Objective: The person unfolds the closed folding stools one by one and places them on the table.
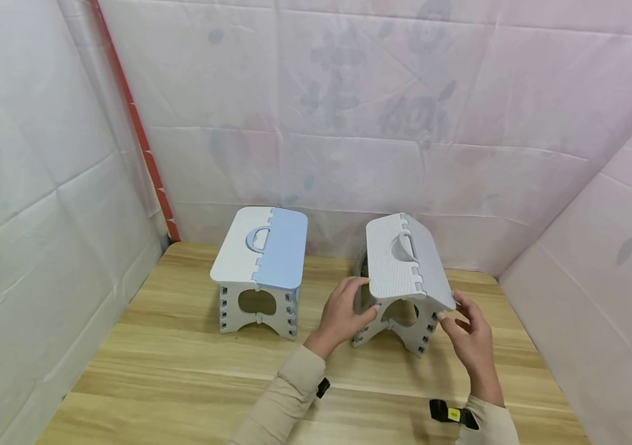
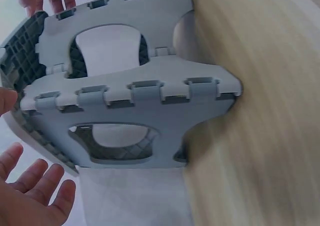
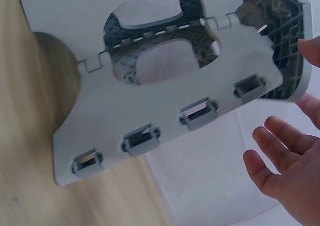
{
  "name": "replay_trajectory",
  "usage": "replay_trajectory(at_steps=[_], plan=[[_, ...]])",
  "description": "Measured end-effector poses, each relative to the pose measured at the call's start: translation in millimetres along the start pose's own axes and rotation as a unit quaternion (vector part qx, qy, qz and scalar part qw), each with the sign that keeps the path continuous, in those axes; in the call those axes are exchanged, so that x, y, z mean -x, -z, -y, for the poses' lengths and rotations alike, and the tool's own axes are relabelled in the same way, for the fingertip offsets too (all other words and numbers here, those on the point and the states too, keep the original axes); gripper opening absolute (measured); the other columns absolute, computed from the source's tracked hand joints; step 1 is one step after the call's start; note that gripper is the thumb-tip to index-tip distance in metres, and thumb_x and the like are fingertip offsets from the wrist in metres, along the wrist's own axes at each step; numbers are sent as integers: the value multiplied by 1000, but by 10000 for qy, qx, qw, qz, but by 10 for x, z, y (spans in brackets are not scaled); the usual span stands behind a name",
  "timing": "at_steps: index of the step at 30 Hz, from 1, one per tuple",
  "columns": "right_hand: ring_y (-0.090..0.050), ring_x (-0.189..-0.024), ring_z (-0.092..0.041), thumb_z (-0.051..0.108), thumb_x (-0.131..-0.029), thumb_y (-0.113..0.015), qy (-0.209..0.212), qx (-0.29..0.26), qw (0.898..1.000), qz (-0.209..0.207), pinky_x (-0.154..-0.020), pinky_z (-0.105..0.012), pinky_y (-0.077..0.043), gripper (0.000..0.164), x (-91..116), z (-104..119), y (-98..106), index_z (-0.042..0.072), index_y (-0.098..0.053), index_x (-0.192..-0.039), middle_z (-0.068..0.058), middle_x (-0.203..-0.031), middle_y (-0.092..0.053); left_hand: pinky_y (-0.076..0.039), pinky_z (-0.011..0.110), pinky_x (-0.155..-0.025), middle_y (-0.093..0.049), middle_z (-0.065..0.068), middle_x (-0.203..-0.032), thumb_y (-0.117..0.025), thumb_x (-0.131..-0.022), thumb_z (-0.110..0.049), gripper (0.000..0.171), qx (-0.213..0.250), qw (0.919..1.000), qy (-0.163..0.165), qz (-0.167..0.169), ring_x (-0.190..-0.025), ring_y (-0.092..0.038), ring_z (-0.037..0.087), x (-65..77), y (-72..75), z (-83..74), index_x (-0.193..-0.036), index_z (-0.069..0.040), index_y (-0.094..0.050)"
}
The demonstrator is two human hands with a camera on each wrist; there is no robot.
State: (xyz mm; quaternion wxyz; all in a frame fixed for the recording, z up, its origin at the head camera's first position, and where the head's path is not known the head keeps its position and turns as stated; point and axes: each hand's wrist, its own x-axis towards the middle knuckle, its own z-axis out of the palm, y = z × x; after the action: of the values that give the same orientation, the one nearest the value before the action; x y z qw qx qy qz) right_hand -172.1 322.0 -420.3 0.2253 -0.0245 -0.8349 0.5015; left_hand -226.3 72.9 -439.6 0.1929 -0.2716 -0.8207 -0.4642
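A grey folding stool [image 1: 392, 262] stands half folded on the table, its seat bent into a ridge along the middle hinge and its handle loop raised. My left hand [image 1: 343, 312] pinches the near left corner of the seat, with thumb at the front edge and index finger at the side. The other left fingers [image 2: 62, 196] spread loosely beside it. At the near right corner, my right hand [image 1: 468, 334] pinches the seat edge between thumb and index finger. Its remaining fingers [image 3: 272, 178] stay extended. Both wrist views show the hinged legs [image 2: 125, 95] and the ribbed underside [image 3: 287, 40].
Left of the grey stool stands a second folding stool [image 1: 282, 247], blue and white, unfolded with a flat seat. The wood-grain table [image 1: 143, 371] meets pale cloth walls [image 1: 316, 161] at the back and sides. A red strip [image 1: 140, 133] runs down the back left corner.
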Motion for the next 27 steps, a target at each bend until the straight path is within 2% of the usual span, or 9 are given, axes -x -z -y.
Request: replay_trajectory(at_steps=[4,9,14,18,23,27], plan=[[-44,-112,-9,4,-85,-65,132,91,9998,-69,-83,-23,-35,54,-22,80,-3,4,-46,-136,-14,-129,-49,-45,30,-86,-50,6,-124,-68,-83,-27,46,-162,9989,-381,-204,-109,-52,18,-43,30,-71,-125,-11,-55],[-42,-114,-20,3,-83,-67,367,234,9990,-68,-85,-26,-34,54,-59,152,-11,6,-49,-134,-11,-130,-48,-46,28,-82,-52,8,-123,-70,-82,-25,42,-215,9975,-610,-271,-106,-53,17,-101,51,-141,-121,-12,-59],[-43,-113,-13,0,-81,-69,775,334,9964,-60,-84,-24,-34,53,-101,197,-28,6,-53,-131,-12,-128,-50,-45,33,-85,-53,11,-121,-71,-81,-25,39,-366,9958,-773,-314,-109,-52,20,-130,52,-191,-117,-12,-62],[-41,-113,-3,-6,-76,-70,1091,338,9934,-98,-83,-26,-33,52,-124,283,-57,1,-56,-126,-15,-129,-50,-44,36,-88,-54,11,-121,-71,-81,-27,38,-573,9941,-865,-307,-111,-52,22,-161,47,-239,-115,-13,-64],[-42,-114,-8,-13,-71,-70,1551,305,9874,-118,-87,-19,-32,50,-162,348,-115,-6,-58,-119,-24,-125,-50,-43,36,-89,-56,9,-120,-71,-81,-29,35,-813,9907,-1053,-286,-110,-53,20,-210,24,-304,-112,-14,-65],[-44,-112,-13,-10,-74,-69,1663,382,9853,-53,-81,-18,-35,44,-183,341,-171,-3,-61,-117,-20,-125,-52,-43,33,-89,-57,7,-119,-70,-81,-29,33,-966,9864,-1312,-199,-110,-53,18,-234,-26,-336,-111,-15,-66]])
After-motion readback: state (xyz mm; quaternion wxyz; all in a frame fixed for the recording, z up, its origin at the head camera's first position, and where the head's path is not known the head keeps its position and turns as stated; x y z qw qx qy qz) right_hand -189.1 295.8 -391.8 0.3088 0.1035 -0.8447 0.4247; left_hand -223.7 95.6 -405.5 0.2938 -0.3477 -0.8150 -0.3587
